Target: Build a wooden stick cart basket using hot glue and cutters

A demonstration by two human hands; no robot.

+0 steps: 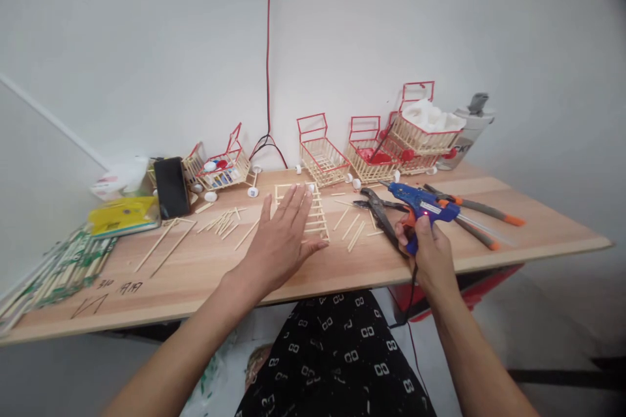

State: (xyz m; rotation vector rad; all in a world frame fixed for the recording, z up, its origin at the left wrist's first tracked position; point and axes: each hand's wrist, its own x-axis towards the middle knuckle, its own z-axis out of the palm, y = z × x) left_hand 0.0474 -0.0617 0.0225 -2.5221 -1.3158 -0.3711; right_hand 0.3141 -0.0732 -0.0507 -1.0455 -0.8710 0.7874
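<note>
My left hand lies flat, fingers stretched out, over a small ladder-like frame of wooden sticks on the table. The hand hides the frame's left part. In my right hand is a blue hot glue gun, gripped by its handle with a finger at the orange trigger. A clear glue stick pokes out of its back, and its nozzle points left above the table. Several short cut sticks lie between the frame and the gun. Beside the gun rest dark pliers, partly hidden by it.
Miniature stick shopping carts with red handles line the wall. Cutters with orange-tipped handles lie at right, near a bottle. Leftward are a phone, a yellow packet and bundled sticks. The gun's cord hangs over the front edge.
</note>
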